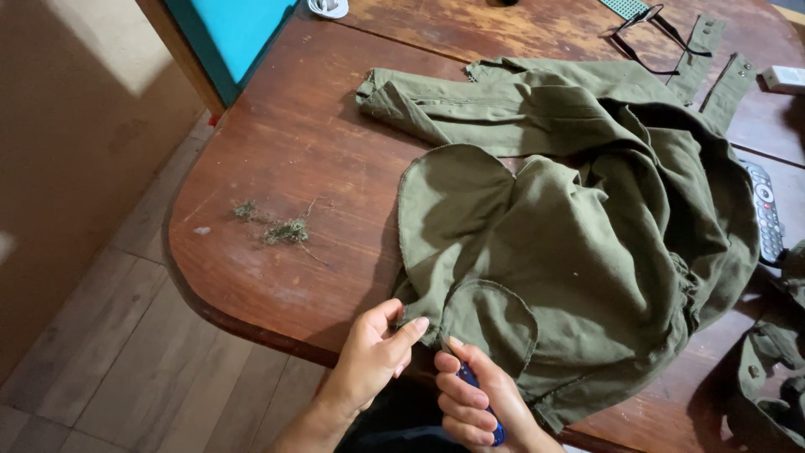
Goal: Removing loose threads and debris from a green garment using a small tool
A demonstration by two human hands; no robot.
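At the table's (pixel 277 159) near edge, an olive garment (pixel 579 243) lay spread across most of the wood. Left hand (pixel 373 352) pinched the garment's hem between thumb and fingers. Right hand (pixel 478 398), just beside it, was curled shut around a small blue tool (pixel 471 382) pressed against the same hem. Left of the garment lay thread scraps (pixel 281 228); right of it, a remote (pixel 765 210)

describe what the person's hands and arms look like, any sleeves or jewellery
Both arms are bare as far as the frame shows, with no sleeves in view. The left hand and right hand wear no gloves, and no rings, watch or bracelet are visible. The nails look short and unpainted.
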